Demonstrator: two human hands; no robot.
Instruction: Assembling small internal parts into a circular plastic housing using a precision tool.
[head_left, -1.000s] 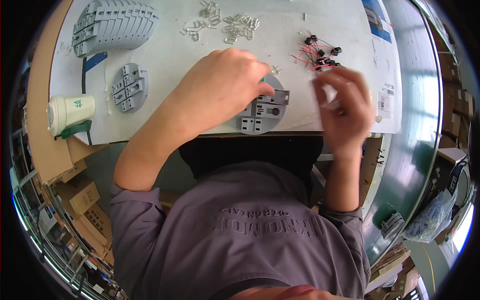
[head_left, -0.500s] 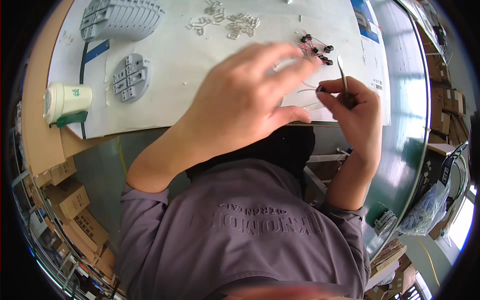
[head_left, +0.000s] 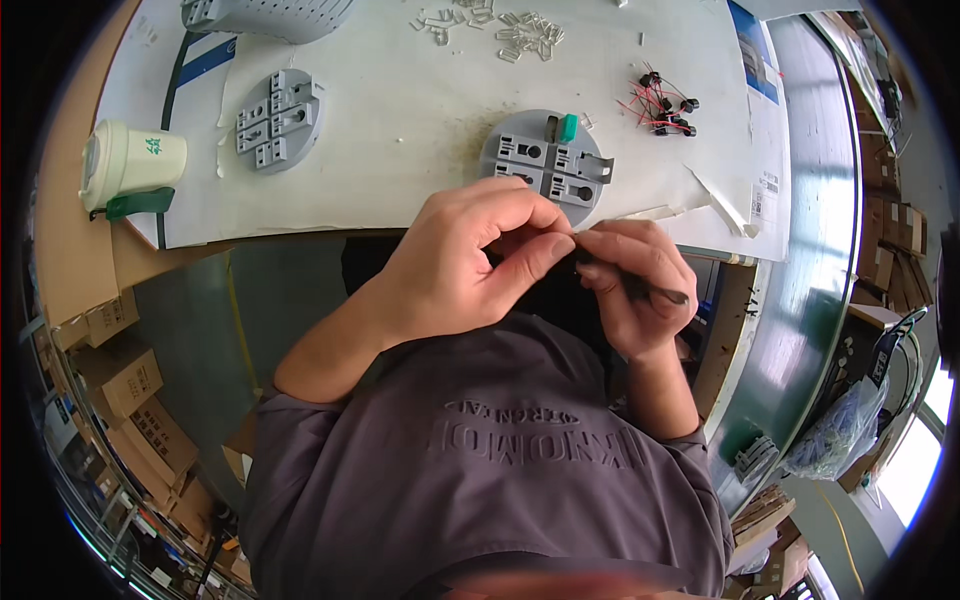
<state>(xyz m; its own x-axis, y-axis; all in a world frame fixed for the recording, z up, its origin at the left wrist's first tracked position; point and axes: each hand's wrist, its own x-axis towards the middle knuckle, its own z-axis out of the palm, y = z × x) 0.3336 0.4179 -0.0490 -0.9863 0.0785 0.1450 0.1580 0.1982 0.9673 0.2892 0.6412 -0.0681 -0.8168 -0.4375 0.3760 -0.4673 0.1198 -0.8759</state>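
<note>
My left hand (head_left: 478, 255) is closed in a pinch, its thumb and fingertips meeting the right hand's above the table's front edge. What sits between the fingertips is too small to make out. My right hand (head_left: 642, 275) is also closed, with a slim dark tool (head_left: 672, 296) lying across its palm. Just beyond both hands rests a round grey plastic base (head_left: 545, 165) with slots, black round parts and a teal-green block (head_left: 568, 128). To its right lies a heap of small black parts with red wires (head_left: 665, 105).
A second round grey base (head_left: 280, 122) lies at the left, near a stack of grey parts (head_left: 275, 15). A cream cup (head_left: 145, 162) stands at the table's left edge. Small clear plastic pieces (head_left: 528, 38) are scattered at the back. Torn paper (head_left: 728, 205) lies front right.
My left hand has come down and closed, uncovering the grey base. The right hand has moved left and nearer to meet it, and the tool's pointed end no longer shows.
</note>
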